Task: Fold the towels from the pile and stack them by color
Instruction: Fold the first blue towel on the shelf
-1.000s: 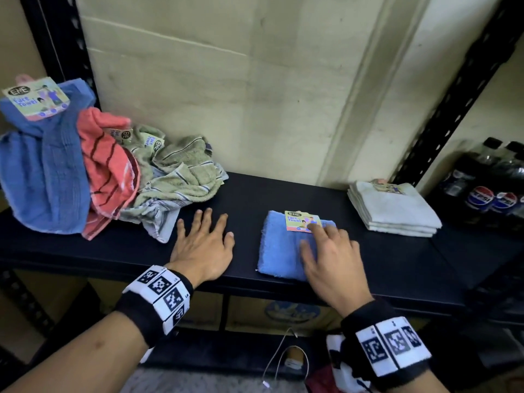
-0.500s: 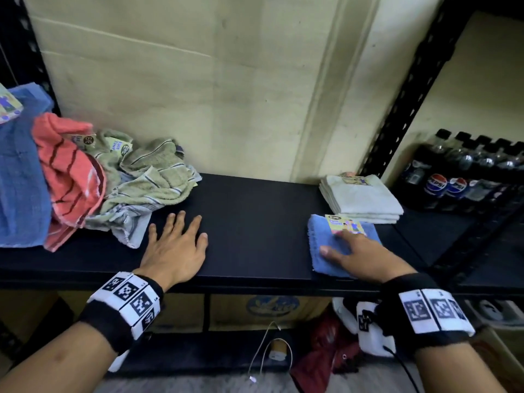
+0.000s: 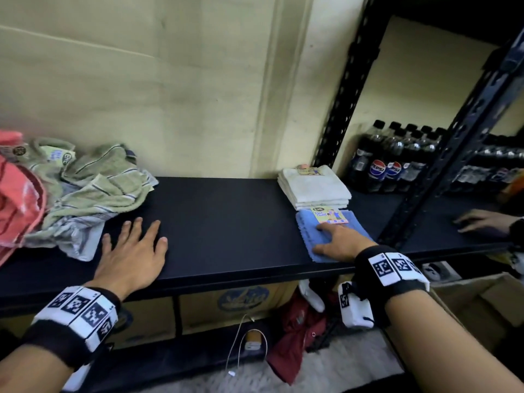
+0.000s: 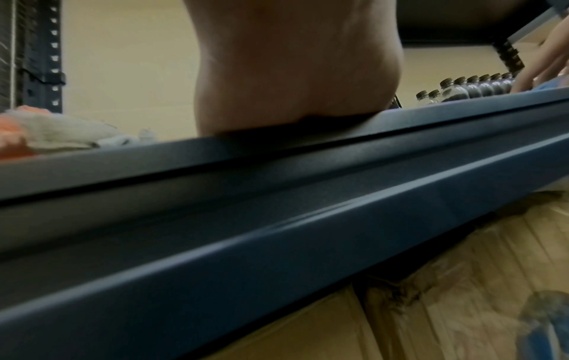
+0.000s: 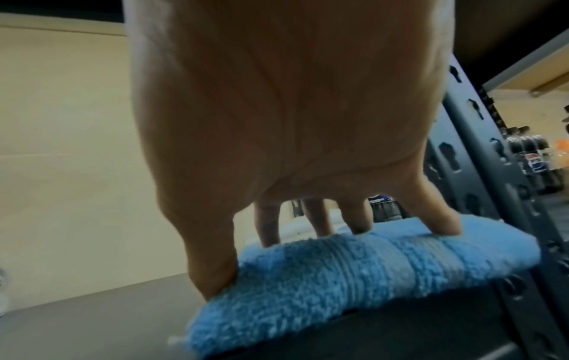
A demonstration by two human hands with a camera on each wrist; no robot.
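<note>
A folded blue towel [image 3: 307, 231] with a paper label lies at the front of the black shelf [image 3: 221, 222], just in front of a stack of folded white towels [image 3: 314, 188]. My right hand [image 3: 340, 239] lies flat on the blue towel [image 5: 354, 272], straight fingers [image 5: 268, 231] pressing down on it. My left hand [image 3: 133, 251] rests flat and open on the bare shelf, beside the loose pile: olive striped towels [image 3: 96, 185] and a coral striped one [image 3: 17, 205]. In the left wrist view the palm [image 4: 292, 73] sits on the shelf's front edge [image 4: 277, 185].
A black perforated upright [image 3: 348, 86] stands behind the white stack. Cola bottles [image 3: 397, 160] fill the neighbouring shelf, where another person's hand [image 3: 482, 221] rests. Cardboard boxes [image 3: 241, 302], a cable and red cloth [image 3: 297, 330] lie under the shelf.
My right hand has slid the folded blue towel to the right along the shelf until it lies in front of the white stack. My left hand has stayed flat on the shelf.
</note>
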